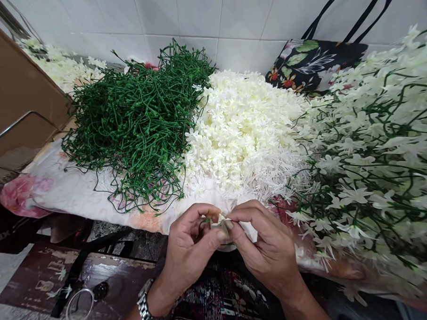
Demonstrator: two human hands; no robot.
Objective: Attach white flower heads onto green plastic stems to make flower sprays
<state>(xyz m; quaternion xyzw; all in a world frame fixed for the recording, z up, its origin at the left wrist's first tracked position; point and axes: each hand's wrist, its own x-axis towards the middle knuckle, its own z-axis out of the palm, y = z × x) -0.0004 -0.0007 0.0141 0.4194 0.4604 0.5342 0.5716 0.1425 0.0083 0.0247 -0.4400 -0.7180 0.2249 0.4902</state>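
Observation:
My left hand point(188, 246) and my right hand point(262, 244) meet at the bottom centre, both pinched on one small white artificial flower point(222, 221). A bit of thin green stem point(205, 220) shows between the left fingers. A metal watch point(145, 305) sits on my left wrist. Just beyond the hands lies a heap of loose white flower heads point(243, 128). Left of it is a tangled pile of green plastic stems point(137, 114). At the right lies a mass of finished sprays, white flowers on green stems point(377, 139).
A floral cloth point(53, 186) covers the work surface. A dark flowered tote bag point(309, 65) leans on the white tiled wall. A brown board point(14, 90) stands at the left, more white flowers point(62, 66) behind it. A dark low table point(88, 277) is below left.

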